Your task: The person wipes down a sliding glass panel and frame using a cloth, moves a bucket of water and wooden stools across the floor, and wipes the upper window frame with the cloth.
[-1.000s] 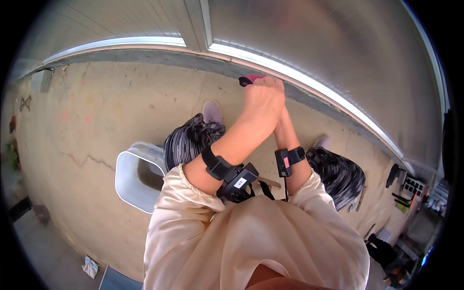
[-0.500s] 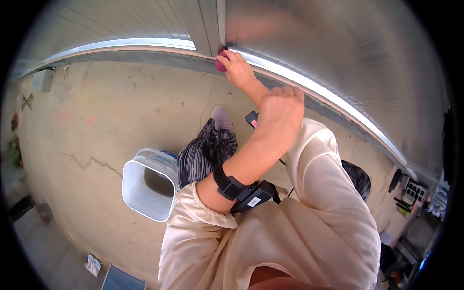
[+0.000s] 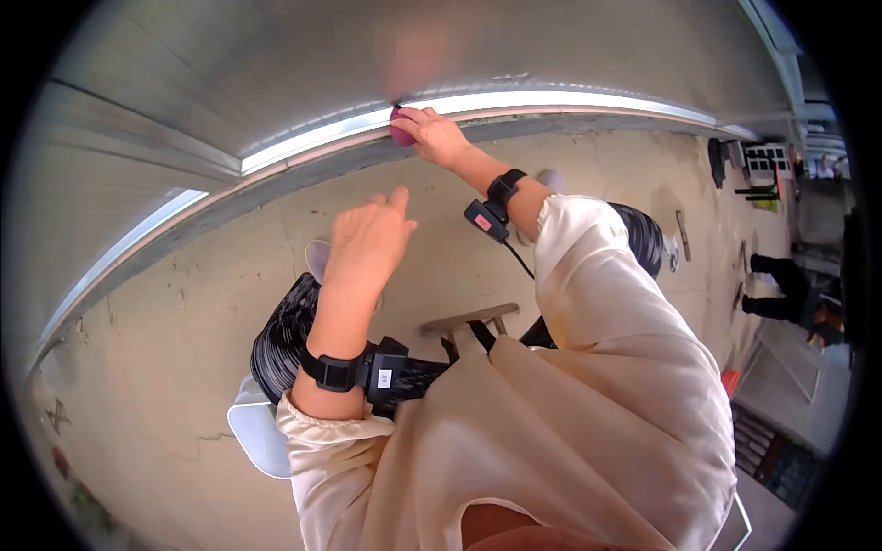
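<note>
My right hand (image 3: 437, 138) reaches forward, its fingers wrapped round a purple rounded tool (image 3: 401, 131) with a small dark tip. That tip touches or lies very close to the bright lower strip (image 3: 367, 126) of a shiny ribbed panel (image 3: 551, 55). I cannot make out the tool's exact kind, as my fingers cover part of it. My left hand (image 3: 369, 234) hangs above the floor in front of the panel, fingers apart, holding nothing. Each forearm wears a black strap with a small device, one of them the left strap (image 3: 333, 372).
A white bucket (image 3: 257, 439) stands at my left, partly behind my leg. Beneath me is a low wooden stool (image 3: 469, 319). A concrete ledge (image 3: 303, 188) runs along the panel's foot. Another person (image 3: 788, 289) in dark clothes is far right, near shelves and a grey board (image 3: 781, 367).
My view has swung to the right along the panel. My right hand has shifted right along the strip with the purple tool, and my left hand has opened and moved left, away from the right arm.
</note>
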Demonstrator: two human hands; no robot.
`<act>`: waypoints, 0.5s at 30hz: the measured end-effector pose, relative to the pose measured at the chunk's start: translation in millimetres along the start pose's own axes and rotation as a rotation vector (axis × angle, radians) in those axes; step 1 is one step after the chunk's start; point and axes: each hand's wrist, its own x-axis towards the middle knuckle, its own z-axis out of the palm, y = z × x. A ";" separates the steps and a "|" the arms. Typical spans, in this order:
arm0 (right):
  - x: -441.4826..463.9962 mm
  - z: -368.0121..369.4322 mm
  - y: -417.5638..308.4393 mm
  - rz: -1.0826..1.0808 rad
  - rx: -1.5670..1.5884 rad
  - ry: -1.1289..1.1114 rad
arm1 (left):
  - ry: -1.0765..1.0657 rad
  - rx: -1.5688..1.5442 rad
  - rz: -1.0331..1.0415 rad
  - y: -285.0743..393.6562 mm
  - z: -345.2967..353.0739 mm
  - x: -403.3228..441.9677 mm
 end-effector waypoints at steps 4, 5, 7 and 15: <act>-39.0 -25.2 62.0 0.111 -0.027 0.070 | -0.063 0.064 0.021 8.7 3.0 13.1; -50.1 -33.0 79.6 0.137 -0.048 0.079 | -0.060 0.068 0.056 11.7 3.5 16.5; -69.9 -44.1 108.8 0.226 -0.072 0.073 | -0.001 0.082 0.071 17.5 5.3 21.9; -127.9 -83.8 214.4 0.336 -0.130 0.056 | -0.115 0.132 0.091 35.2 15.4 49.5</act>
